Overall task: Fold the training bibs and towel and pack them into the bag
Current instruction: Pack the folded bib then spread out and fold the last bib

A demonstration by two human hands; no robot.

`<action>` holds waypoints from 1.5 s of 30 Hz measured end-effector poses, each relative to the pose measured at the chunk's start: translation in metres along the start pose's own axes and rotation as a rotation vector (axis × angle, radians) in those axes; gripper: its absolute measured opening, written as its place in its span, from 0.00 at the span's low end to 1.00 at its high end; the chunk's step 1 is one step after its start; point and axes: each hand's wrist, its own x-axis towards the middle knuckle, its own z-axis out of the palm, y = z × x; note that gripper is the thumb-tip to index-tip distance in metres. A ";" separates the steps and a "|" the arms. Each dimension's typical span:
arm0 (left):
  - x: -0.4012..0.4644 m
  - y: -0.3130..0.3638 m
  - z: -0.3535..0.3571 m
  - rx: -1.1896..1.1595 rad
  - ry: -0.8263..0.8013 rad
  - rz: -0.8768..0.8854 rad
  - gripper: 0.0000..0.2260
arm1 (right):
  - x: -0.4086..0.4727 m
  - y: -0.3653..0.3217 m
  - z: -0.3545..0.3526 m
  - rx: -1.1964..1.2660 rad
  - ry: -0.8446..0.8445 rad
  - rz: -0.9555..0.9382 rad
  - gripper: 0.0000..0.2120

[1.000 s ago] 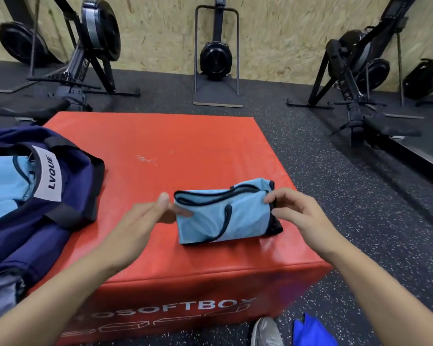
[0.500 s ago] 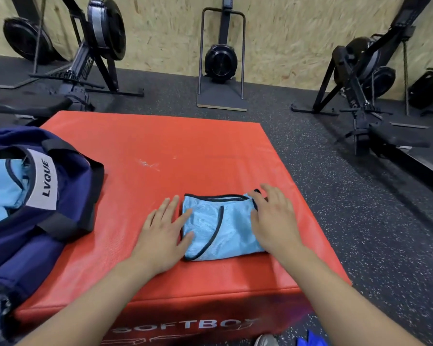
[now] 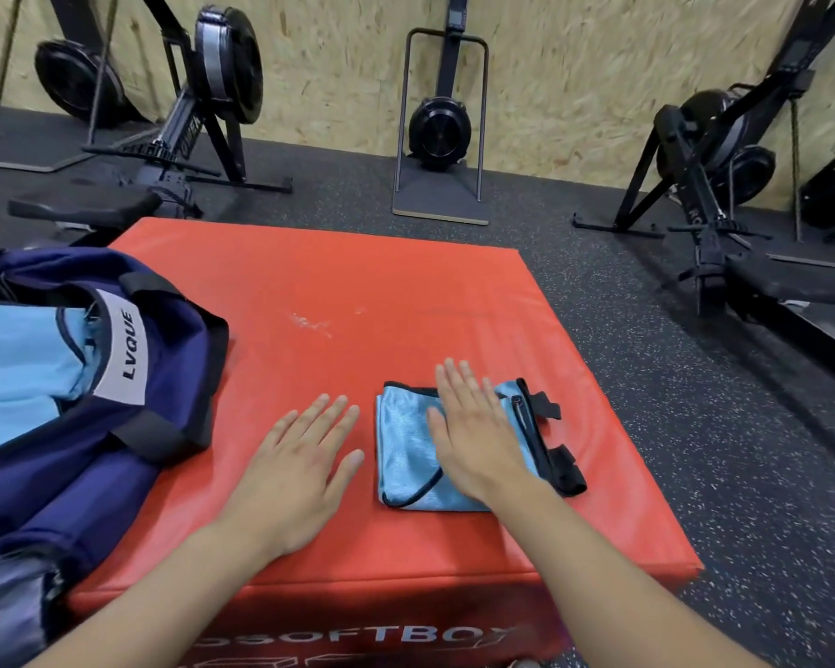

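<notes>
Since half a second ago the left hand (image 3: 304,467) has slid off the bib (image 3: 406,455) and lies spread flat on the red box (image 3: 357,282) just beside it, while the right hand (image 3: 473,441), fingers spread, presses the folded bib down, probably to flatten the crease before packing. The bag (image 3: 165,378) sits open at left, light blue fabric inside; its far end is cut off, and no towel is visible.

light blue mesh bib (image 3: 408,455) with black trim and black straps, red-orange soft box (image 3: 357,291) with white lettering on front, navy bag (image 3: 59,474) with black handles and white label, black lettering, black floor (image 3: 695,426) speckled white, tan chipboard wall (image 3: 574,79)
</notes>
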 end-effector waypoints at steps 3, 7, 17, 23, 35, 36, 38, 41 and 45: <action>-0.009 -0.009 0.000 0.008 -0.012 0.013 0.37 | -0.003 -0.012 0.015 0.023 -0.138 0.016 0.29; -0.014 -0.015 -0.004 0.005 -0.003 0.025 0.36 | 0.009 -0.029 0.017 0.062 -0.040 -0.046 0.32; -0.016 -0.018 -0.008 0.022 -0.016 0.019 0.29 | 0.008 -0.064 0.031 0.076 -0.127 -0.130 0.35; 0.001 -0.004 -0.007 -0.043 -0.007 0.043 0.33 | 0.011 -0.033 0.012 0.013 0.052 -0.001 0.36; 0.055 0.027 0.020 -0.097 -0.099 0.225 0.34 | -0.072 0.008 0.000 0.059 0.019 -0.012 0.33; 0.057 0.025 0.022 -0.077 -0.115 0.231 0.34 | -0.080 0.012 0.003 0.056 -0.002 -0.009 0.33; 0.059 0.019 0.027 -0.049 -0.142 0.238 0.33 | -0.086 0.022 0.011 0.036 0.004 -0.018 0.31; 0.059 0.010 0.028 -0.049 -0.145 0.227 0.32 | -0.073 0.038 0.018 0.009 -0.015 -0.085 0.30; 0.051 -0.003 0.021 -0.055 -0.122 0.198 0.31 | -0.037 0.059 0.010 -0.019 -0.106 -0.235 0.32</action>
